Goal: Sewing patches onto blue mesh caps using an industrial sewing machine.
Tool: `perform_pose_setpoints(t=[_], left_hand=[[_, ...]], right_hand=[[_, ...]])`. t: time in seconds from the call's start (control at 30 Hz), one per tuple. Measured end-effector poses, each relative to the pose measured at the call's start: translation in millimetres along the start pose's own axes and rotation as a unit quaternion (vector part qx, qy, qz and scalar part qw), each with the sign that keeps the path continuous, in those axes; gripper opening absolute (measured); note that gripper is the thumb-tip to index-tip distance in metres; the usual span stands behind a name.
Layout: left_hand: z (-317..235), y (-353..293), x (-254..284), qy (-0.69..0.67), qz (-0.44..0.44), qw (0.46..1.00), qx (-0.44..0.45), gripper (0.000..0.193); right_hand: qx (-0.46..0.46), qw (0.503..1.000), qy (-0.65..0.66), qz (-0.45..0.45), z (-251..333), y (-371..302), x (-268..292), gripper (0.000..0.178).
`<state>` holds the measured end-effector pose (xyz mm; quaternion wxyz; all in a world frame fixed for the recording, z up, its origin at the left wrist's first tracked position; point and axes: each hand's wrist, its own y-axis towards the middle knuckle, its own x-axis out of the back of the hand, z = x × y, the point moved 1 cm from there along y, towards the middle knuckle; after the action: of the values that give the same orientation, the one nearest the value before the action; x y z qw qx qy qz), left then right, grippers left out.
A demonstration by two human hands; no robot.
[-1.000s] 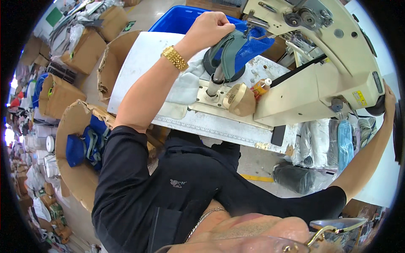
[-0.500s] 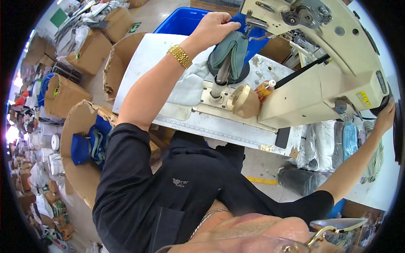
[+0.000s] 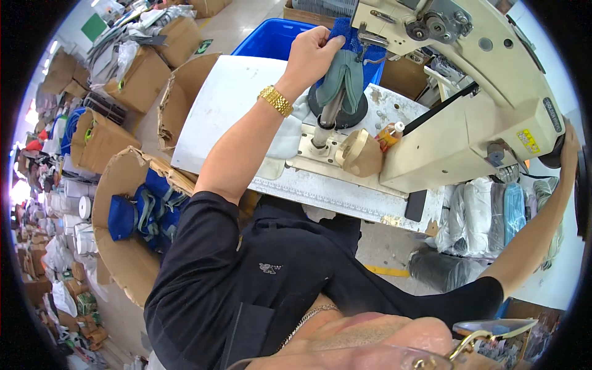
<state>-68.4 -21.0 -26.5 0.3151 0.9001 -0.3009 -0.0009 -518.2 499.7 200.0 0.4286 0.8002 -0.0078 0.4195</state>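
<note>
Green and blue, the cloth [image 3: 349, 66] lay over the top of the machine's [image 3: 456, 154] post [image 3: 330, 114], beneath the foot [image 3: 372, 38]. The left hand [image 3: 308, 55] had its mesh [image 3: 341, 28] pinched at the left edge, thumb and bent fingers together, just beside the foot. The right hand [image 3: 570, 147] was at the wheel [image 3: 550, 158] on the machine's far right end, well apart from the cloth; its fingers were partly out of sight, so whether it gripped the wheel or merely rested there I could not tell.

The cloth looked light and limp, hardly fragile, and not slippery. The mesh seemed the springier part, likely to stretch or skew if pulled hard; the green band [image 3: 353, 85], drooping in two folds about the post, looked thicker and softer, apt to fold under itself. The edge seemed the best hold: a flat pinch between thumb and fingertips, near enough to the foot to steer the cloth yet clear of the needle area, with only slight tension. A fistful would probably have puckered it, and the hanging folds gave poorer control.
</note>
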Motion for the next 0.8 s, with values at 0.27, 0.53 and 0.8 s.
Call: perform_pose_setpoints(t=[0.27,0.53,0.8], left_hand=[[-12.5,-15.0,12.2,0.028,-0.047,0.998,-0.017,0.037],[-11.7,-23.1,10.8,0.058,-0.104,0.992,-0.029,0.035],[58.4,48.7,30.2,0.205,-0.161,0.965,-0.027,0.034]], right_hand=[[-0.255,0.947,0.063,-0.185,142.9,-49.1,21.2,0.052],[-0.225,0.951,0.065,-0.202,135.4,-47.7,18.3,0.050],[-0.086,0.994,0.058,-0.012,21.8,9.7,-8.9,0.046]])
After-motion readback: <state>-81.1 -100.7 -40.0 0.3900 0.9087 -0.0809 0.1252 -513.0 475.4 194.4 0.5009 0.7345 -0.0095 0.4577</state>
